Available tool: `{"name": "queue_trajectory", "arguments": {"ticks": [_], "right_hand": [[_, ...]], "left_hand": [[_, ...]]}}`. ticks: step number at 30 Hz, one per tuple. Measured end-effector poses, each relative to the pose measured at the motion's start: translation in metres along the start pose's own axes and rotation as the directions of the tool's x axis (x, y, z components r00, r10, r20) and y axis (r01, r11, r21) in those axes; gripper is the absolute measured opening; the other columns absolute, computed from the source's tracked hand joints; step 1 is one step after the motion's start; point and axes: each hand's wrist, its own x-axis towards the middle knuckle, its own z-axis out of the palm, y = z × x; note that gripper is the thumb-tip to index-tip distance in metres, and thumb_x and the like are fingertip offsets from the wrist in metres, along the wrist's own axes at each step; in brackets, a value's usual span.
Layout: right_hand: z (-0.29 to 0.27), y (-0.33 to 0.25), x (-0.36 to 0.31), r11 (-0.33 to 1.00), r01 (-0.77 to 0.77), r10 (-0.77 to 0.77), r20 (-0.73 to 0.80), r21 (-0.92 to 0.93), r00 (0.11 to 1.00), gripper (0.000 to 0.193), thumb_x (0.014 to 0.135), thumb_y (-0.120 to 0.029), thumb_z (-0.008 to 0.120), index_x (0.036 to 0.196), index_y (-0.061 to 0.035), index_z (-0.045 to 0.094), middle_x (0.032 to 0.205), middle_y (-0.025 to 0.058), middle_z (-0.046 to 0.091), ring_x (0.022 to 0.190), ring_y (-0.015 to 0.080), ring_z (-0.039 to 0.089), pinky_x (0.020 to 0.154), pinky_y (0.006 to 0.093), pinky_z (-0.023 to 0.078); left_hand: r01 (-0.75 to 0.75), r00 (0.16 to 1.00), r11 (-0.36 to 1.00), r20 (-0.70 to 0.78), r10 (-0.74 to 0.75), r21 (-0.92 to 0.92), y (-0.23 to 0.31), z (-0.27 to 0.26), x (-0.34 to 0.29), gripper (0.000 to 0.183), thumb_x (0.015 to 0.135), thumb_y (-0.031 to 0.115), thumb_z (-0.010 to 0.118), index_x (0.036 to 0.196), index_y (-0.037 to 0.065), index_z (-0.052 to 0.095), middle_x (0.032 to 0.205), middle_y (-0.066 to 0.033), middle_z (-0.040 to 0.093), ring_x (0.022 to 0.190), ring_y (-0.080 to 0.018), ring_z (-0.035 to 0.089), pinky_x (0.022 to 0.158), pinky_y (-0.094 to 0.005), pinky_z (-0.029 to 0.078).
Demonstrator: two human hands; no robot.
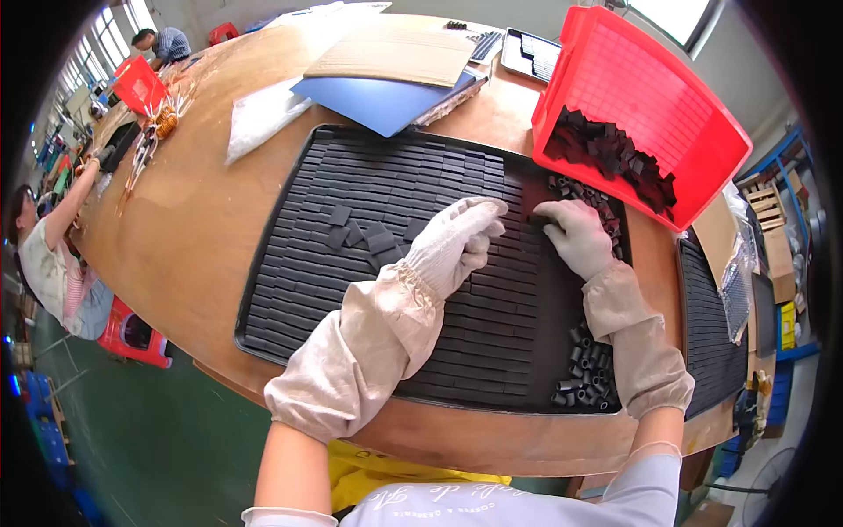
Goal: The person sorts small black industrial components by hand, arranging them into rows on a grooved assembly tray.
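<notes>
Both my hands wear white gloves and hover over a large black tray (pixel 255 325) lined with rows of small flat black pieces (pixel 457 325). My left hand (pixel 458 239) is closed above the rows, its fingers curled inward; whatever they hold is hidden. Over the bare strip right of the rows, my right hand (pixel 577 235) is closed too, thumb near forefinger, and anything in it is lost against the dark tray. Several loose black squares (pixel 380 239) lie on the rows left of my left hand. Short black tubes (pixel 587 373) are heaped along the tray's right side, near and far.
A tilted red bin (pixel 645 105) with black pieces leans over the far right corner. Cardboard (pixel 395 54) and a blue sheet (pixel 378 95) lie beyond the tray. Another filled tray (pixel 709 325) stands at right. A co-worker (pixel 61 255) sits at the table's left side.
</notes>
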Motion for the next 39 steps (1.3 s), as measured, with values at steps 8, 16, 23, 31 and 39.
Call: {"name": "queue_trajectory", "arguments": {"ticks": [8, 16, 23, 31, 39], "right_hand": [[-0.008, -0.009, -0.017, 0.857, 0.359, -0.358, 0.074, -0.370, 0.931, 0.051, 0.080, 0.002, 0.053, 0.129, -0.0125, 0.061, 0.122, 0.0130, 0.065, 0.113, 0.0328, 0.060, 0.096, 0.0395, 0.049], [-0.020, -0.023, -0.011, 0.910, 0.359, -0.363, 0.016, -0.209, 0.931, 0.043, 0.079, -0.004, 0.059, 0.121, -0.0114, 0.065, 0.121, 0.0116, 0.065, 0.111, 0.0310, 0.061, 0.094, 0.0436, 0.049], [-0.084, 0.071, -0.045, 0.885, -0.280, 0.231, -0.173, -0.373, 0.958, 0.025, 0.087, -0.020, 0.061, 0.110, -0.0167, 0.069, 0.104, 0.0106, 0.069, 0.104, 0.0324, 0.063, 0.092, 0.0449, 0.050], [-0.067, 0.066, -0.032, 0.834, -0.398, 0.395, -0.091, -0.383, 0.914, 0.028, 0.086, -0.028, 0.062, 0.112, -0.0210, 0.068, 0.110, 0.0109, 0.068, 0.105, 0.0337, 0.063, 0.092, 0.0464, 0.050], [-0.067, -0.017, -0.016, 0.939, -0.274, 0.327, -0.297, 0.207, 0.897, 0.020, 0.089, -0.023, 0.060, 0.100, -0.0106, 0.071, 0.102, 0.0140, 0.065, 0.099, 0.0316, 0.065, 0.088, 0.0414, 0.051]], "left_hand": [[0.015, 1.000, 0.994, 0.011, -0.014, -0.107, 0.004, 0.005, -0.004, 0.022, 0.100, 0.017, 0.057, 0.115, 0.002, 0.061, 0.089, -0.0019, 0.057, 0.064, -0.0022, 0.042, 0.048, -0.0150, 0.032], [0.068, 0.996, 0.997, 0.068, -0.065, -0.038, 0.014, 0.007, -0.009, 0.038, 0.090, 0.000, 0.057, 0.128, 0.004, 0.055, 0.101, -0.0045, 0.054, 0.073, -0.0068, 0.047, 0.063, -0.0200, 0.044], [0.017, 0.959, 0.991, 0.280, -0.053, 0.130, -0.010, -0.003, 0.003, 0.066, 0.075, -0.016, 0.055, 0.138, 0.003, 0.049, 0.119, -0.0069, 0.052, 0.094, -0.0167, 0.058, 0.100, -0.0338, 0.048], [-0.016, 0.967, 0.999, 0.254, 0.026, -0.044, -0.010, -0.005, 0.003, 0.034, 0.093, -0.004, 0.058, 0.126, -0.003, 0.051, 0.109, -0.0135, 0.062, 0.096, -0.0240, 0.067, 0.093, -0.0408, 0.058], [-0.121, 0.991, 0.933, 0.093, 0.095, 0.339, 0.002, 0.007, -0.006, 0.028, 0.093, 0.013, 0.068, 0.120, 0.006, 0.062, 0.099, -0.0046, 0.070, 0.082, -0.0084, 0.064, 0.073, -0.0220, 0.053]]}}
